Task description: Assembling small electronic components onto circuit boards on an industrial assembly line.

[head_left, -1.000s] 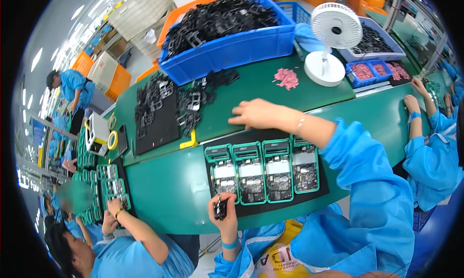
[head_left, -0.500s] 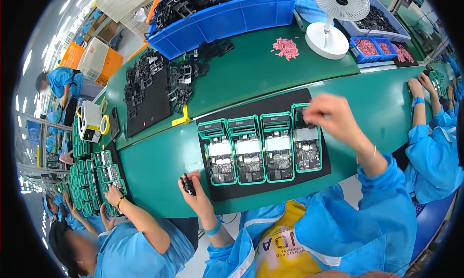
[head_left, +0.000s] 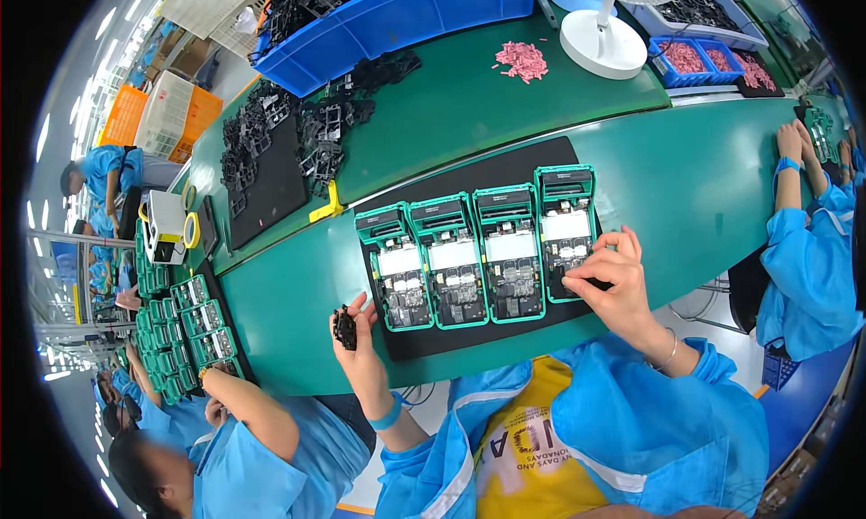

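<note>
Black clip (head_left: 345,328) in left hand's (head_left: 361,339) clenched grip — right hand (head_left: 606,275) pinching rightmost green-framed board (head_left: 566,230), long axis away.

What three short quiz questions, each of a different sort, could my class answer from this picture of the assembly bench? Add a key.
1. True or false: the left hand holds a small black part.
2. How many green frames lie in a row on the black mat before the person?
3. Multiple choice: the right hand rests on
A. the leftmost frame
B. the rightmost frame
C. the white fan

Key
1. True.
2. Four.
3. B: its fingers touch the lower part of the rightmost frame, while the fan stands far off on the upper bench by the pink pieces.
</note>
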`<action>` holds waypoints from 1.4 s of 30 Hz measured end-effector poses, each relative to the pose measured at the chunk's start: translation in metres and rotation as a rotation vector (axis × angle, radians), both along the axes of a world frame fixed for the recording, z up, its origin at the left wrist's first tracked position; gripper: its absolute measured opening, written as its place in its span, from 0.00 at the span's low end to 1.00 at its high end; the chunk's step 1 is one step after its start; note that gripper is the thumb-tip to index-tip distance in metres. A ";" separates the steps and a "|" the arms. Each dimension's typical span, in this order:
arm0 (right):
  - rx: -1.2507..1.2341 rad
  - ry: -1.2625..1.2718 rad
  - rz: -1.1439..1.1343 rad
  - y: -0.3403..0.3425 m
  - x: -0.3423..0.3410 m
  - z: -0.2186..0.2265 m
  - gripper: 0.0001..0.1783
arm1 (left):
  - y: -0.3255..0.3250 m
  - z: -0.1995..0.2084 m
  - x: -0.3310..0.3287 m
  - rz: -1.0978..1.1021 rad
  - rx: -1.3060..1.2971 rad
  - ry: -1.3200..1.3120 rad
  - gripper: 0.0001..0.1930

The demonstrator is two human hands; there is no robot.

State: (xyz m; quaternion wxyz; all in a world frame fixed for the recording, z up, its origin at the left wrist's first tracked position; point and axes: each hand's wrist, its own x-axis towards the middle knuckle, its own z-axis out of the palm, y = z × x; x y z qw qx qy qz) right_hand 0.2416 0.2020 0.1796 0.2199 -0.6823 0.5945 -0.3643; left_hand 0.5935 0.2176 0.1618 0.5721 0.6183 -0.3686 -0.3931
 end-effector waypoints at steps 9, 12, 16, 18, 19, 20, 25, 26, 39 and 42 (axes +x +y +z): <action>-0.037 0.141 0.027 0.004 0.001 -0.011 0.13 | -0.004 0.000 0.015 -0.082 0.058 0.071 0.07; 0.035 -0.012 -0.012 0.003 0.006 -0.003 0.20 | -0.009 -0.001 0.028 -0.179 0.080 0.124 0.07; 0.024 -0.021 -0.034 0.005 0.015 -0.005 0.23 | -0.013 0.001 0.038 -0.285 0.128 0.243 0.08; -0.001 -0.042 -0.081 0.007 0.019 -0.010 0.22 | -0.011 -0.004 0.044 -0.322 0.129 0.313 0.09; -0.003 -0.059 -0.108 0.008 0.022 -0.009 0.21 | -0.013 -0.008 0.049 -0.380 0.119 0.353 0.09; -0.050 -0.015 -0.138 0.010 0.029 -0.004 0.20 | -0.013 -0.018 0.056 -0.419 0.119 0.405 0.09; -0.196 0.224 -0.344 0.028 0.052 0.002 0.18 | -0.029 -0.042 0.078 -0.709 0.141 0.704 0.17; -0.217 0.270 -0.399 0.032 0.060 0.004 0.18 | -0.033 -0.049 0.082 -0.775 0.121 0.751 0.18; -0.390 -0.169 -0.873 0.065 0.164 -0.033 0.17 | -0.079 -0.054 0.144 -1.057 0.220 0.901 0.07; -0.390 -0.195 -0.614 0.022 0.248 -0.015 0.11 | -0.078 -0.061 0.194 -0.967 0.209 0.872 0.08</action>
